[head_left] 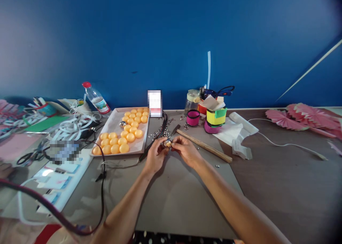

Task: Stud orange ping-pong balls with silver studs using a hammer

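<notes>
My left hand (155, 154) pinches a small orange ball (168, 143), partly covered in shiny silver bits. From the other side my right hand (187, 150) meets it, thumb and fingertips pressed together at its edge; whatever they pinch is too small to make out. Just behind the hands, many small silver studs (167, 132) lie scattered on the grey mat (181, 194). To the left, a white tray (146, 130) carries rows of plain orange balls (114, 141). Among them sits one silver-covered ball (122, 125).
A wooden-handled hammer (205, 145) lies right of the hands. Behind it stand a glass jar (191, 100), a magenta cup (193, 118) and a yellow holder (216, 117). A phone (155, 104) leans on the blue wall. Cables (103, 187) and a bottle (98, 102) are at left.
</notes>
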`<state>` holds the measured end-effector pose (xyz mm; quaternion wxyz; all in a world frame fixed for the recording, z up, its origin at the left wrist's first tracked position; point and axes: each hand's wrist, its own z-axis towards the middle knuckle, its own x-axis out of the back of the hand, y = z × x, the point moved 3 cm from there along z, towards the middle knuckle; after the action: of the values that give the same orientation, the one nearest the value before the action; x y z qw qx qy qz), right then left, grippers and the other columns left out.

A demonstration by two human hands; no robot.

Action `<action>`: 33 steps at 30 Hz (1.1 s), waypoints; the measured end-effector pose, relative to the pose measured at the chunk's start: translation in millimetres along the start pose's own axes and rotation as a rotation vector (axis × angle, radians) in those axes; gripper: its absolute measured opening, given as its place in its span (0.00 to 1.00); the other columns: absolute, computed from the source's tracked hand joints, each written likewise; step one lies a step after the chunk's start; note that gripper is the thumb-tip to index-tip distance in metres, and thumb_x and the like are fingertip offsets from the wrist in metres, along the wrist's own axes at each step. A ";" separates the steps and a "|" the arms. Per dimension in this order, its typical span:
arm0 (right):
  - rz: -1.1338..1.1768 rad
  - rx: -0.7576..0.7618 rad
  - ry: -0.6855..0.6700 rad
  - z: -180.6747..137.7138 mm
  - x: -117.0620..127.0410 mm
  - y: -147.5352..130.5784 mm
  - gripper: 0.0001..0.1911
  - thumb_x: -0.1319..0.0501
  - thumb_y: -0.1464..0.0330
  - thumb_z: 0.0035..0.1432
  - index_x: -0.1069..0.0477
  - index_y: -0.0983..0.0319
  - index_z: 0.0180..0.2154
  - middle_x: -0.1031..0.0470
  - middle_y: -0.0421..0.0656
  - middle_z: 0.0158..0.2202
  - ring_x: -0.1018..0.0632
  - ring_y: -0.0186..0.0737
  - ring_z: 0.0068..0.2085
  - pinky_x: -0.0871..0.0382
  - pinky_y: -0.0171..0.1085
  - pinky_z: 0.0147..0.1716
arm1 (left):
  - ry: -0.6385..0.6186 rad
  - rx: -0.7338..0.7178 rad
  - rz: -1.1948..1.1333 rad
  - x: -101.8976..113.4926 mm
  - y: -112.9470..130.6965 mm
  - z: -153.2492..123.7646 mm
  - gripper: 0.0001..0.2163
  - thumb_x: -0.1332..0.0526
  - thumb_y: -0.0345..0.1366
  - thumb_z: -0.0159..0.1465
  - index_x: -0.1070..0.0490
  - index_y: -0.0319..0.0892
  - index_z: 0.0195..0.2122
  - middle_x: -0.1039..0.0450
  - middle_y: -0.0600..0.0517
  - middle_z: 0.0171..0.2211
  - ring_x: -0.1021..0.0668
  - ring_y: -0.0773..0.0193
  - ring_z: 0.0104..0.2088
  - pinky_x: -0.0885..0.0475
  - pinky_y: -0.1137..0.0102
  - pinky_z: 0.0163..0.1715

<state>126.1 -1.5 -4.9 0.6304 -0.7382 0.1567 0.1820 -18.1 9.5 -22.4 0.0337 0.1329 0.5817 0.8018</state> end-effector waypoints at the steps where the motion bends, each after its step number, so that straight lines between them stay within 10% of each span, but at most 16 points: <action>1: 0.020 -0.004 0.002 -0.4 -0.5 -0.3 0.13 0.30 0.67 0.37 0.34 0.61 0.24 0.30 0.35 0.24 0.32 0.32 0.27 0.40 0.35 0.32 | -0.001 -0.016 0.014 0.1 -0.1 -0.1 0.16 0.39 0.33 0.59 0.31 0.43 0.50 0.29 0.48 0.44 0.26 0.63 0.41 0.30 0.68 0.42; 12: 0.016 -0.025 0.043 0.0 1.1 4.5 0.14 0.30 0.68 0.35 0.36 0.61 0.22 0.31 0.35 0.21 0.32 0.32 0.26 0.40 0.34 0.31 | 0.003 -0.170 0.175 0.1 17.5 -2.3 0.17 0.40 0.27 0.58 0.29 0.44 0.49 0.28 0.47 0.46 0.26 0.60 0.46 0.32 0.64 0.49; 18: -0.001 0.083 -0.007 5.2 4.8 1.3 0.11 0.34 0.63 0.44 0.34 0.60 0.25 0.32 0.36 0.23 0.32 0.33 0.26 0.38 0.36 0.30 | 0.082 0.047 -0.033 0.5 18.1 1.1 0.16 0.37 0.34 0.58 0.30 0.43 0.49 0.27 0.48 0.43 0.24 0.61 0.41 0.29 0.66 0.44; 26: -1.162 0.387 -0.178 -7.2 -4.9 1.0 0.09 0.44 0.74 0.56 0.25 0.61 0.34 0.27 0.45 0.36 0.26 0.40 0.39 0.35 0.38 0.43 | 0.260 0.163 -0.495 16.2 15.4 7.3 0.22 0.33 0.40 0.55 0.34 0.45 0.50 0.28 0.50 0.44 0.21 0.63 0.38 0.27 0.65 0.44; 33: -1.480 0.400 -0.208 -10.8 -14.9 9.6 0.07 0.43 0.75 0.57 0.27 0.63 0.35 0.26 0.46 0.37 0.26 0.41 0.42 0.36 0.38 0.44 | 0.233 0.172 -0.484 11.3 21.7 6.2 0.21 0.32 0.39 0.54 0.33 0.44 0.48 0.27 0.51 0.40 0.21 0.65 0.34 0.26 0.68 0.41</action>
<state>109.2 -13.7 -4.8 0.7206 -0.5019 -0.4075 -0.2503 -25.2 10.6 1.9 0.1457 -0.1007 0.6622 0.7281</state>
